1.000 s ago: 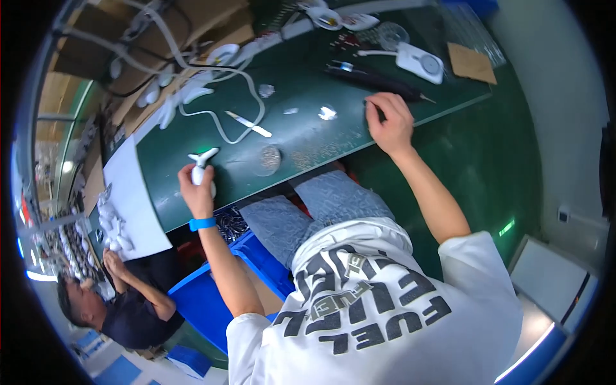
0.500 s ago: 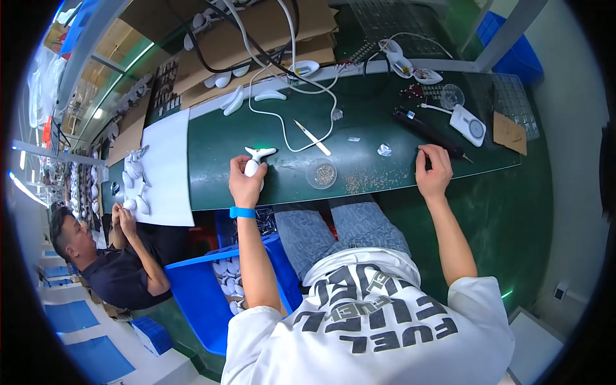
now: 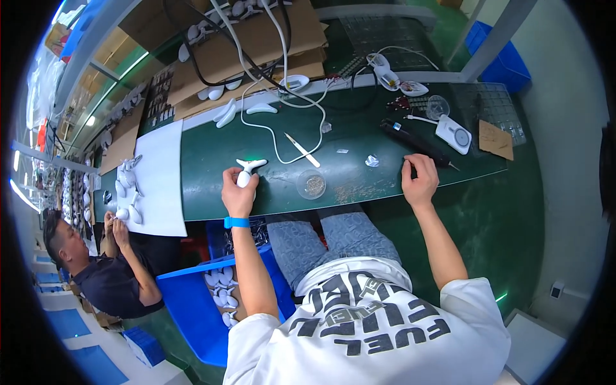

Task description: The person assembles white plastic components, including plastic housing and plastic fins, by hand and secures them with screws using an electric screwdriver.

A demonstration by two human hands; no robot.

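Observation:
Near the table's front edge, my left hand (image 3: 239,196) is closed around the stem of a white Y-shaped handheld device (image 3: 249,165). Its forked head points away from me, with a green glow beside it. Over the same edge to the right, my right hand (image 3: 420,182) is loosely curled, thumb and fingers apart, with nothing visible in it. Just beyond it lies a black electric screwdriver (image 3: 417,144), its bit pointing right. Between my hands are a clear round dish (image 3: 312,185) of small screws and a scatter of loose screws (image 3: 359,191).
White-handled tweezers (image 3: 302,150) and a looped white cable (image 3: 276,142) lie mid-table. Crumpled foil (image 3: 372,161) and a white puck-like charger (image 3: 453,135) are farther right. A co-worker (image 3: 106,269) sits at left by a white mat (image 3: 160,186). Blue bin (image 3: 186,314) with white parts stands beside me.
The whole view has shifted slightly, so the table appears a little farther left and lower. Both hands keep their places over the table, and the device remains in my left hand.

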